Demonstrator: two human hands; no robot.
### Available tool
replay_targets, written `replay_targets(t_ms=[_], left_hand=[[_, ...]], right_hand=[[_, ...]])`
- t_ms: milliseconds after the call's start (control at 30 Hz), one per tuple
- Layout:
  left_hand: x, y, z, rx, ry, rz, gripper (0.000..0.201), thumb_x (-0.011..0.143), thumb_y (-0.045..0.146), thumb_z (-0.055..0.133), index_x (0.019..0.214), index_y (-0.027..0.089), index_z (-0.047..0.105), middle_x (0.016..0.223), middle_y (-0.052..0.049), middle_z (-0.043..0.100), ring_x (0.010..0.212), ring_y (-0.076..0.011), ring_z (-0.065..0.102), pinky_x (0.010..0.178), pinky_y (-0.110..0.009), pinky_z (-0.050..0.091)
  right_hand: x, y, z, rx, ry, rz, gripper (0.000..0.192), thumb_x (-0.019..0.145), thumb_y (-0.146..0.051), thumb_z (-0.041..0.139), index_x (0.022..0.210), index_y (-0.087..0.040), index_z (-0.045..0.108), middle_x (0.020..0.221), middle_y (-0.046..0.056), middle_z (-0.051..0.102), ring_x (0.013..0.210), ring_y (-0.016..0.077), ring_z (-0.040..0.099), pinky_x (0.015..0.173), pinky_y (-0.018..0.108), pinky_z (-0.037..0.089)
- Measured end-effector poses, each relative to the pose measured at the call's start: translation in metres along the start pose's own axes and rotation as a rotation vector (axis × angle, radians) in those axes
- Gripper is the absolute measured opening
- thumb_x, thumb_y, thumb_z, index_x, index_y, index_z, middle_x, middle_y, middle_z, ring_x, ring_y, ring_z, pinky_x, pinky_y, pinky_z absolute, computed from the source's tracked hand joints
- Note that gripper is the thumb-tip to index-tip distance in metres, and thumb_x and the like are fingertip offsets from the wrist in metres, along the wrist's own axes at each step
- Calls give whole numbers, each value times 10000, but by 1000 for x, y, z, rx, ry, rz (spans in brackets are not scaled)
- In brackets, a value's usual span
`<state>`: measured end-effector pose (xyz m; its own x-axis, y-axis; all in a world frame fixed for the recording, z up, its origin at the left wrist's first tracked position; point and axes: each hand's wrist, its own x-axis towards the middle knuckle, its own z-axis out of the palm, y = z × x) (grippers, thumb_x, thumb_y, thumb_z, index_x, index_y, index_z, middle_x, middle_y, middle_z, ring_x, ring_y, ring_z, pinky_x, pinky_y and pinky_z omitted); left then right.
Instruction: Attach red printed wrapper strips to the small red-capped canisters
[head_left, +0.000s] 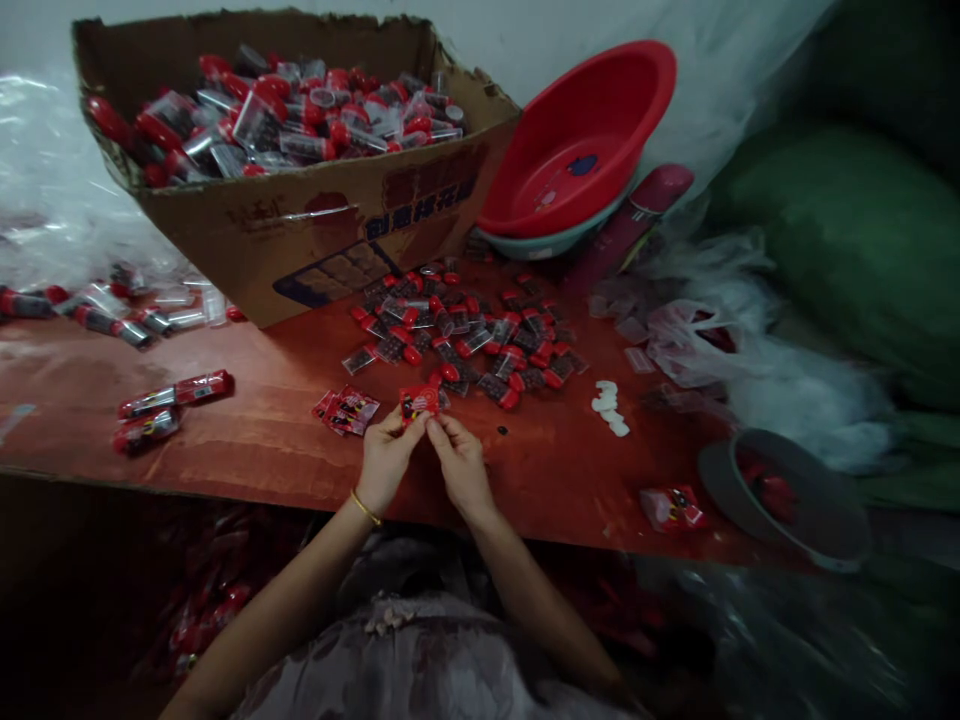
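**Both Hands Pinching One Packet at the Table Edge**

The left hand (384, 462) and right hand (459, 462) meet over the near edge of the table (285, 440). Each pinches a side of a small red packet (418, 402), lifted clear for handling. More packets, the stack (346, 410), lie just left. The pile (465, 340) of capped tubes sits beyond, within reach below the box (315, 230).

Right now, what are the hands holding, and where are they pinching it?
Both hands hold one small red packet over the table. The left hand pinches its lower left edge and the right hand its lower right edge, with the fingertips.
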<state>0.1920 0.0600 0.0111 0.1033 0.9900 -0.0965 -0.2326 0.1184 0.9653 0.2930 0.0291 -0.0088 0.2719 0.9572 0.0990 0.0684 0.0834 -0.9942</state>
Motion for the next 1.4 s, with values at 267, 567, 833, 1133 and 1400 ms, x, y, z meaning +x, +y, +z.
replay_targets(t_ms=[267,567,833,1133,1400], left_hand=[[-10,5,-18,33,15,-151,252,561,375,769,646,144,712,589,0,655,560,-112,538,570,-229,439],[-20,4,-34,-203,86,-396,373,465,381,831,711,126,713,675,-22,695,580,-93,585,598,-216,476],[-3,16,-40,-295,190,-455,391,422,350,853,674,118,664,656,-16,683,594,-106,617,597,-221,489],[5,22,-43,-339,145,-545,290,568,331,801,708,144,629,698,-21,695,624,-134,639,580,-233,483],[3,21,-36,-347,88,-571,282,601,337,784,755,159,629,735,-21,700,669,-147,650,610,-247,489]], right_hand=[[-9,-1,0,-376,-10,-156,325,887,-351,417,630,-192,536,534,-29,528,508,105,482,515,211,372],[-8,0,9,-511,-148,-272,241,903,-278,397,771,-193,581,674,12,612,630,139,560,603,239,427],[47,1,-27,-908,-274,-408,291,896,-232,417,1107,-118,582,1122,126,619,1017,245,518,902,374,417],[48,13,-40,-1164,-395,-372,335,871,-304,512,1165,-150,558,1177,120,600,1021,276,509,863,422,411],[10,14,-53,-704,-293,-229,266,911,-318,382,988,-156,579,807,84,685,692,185,635,659,311,483]])
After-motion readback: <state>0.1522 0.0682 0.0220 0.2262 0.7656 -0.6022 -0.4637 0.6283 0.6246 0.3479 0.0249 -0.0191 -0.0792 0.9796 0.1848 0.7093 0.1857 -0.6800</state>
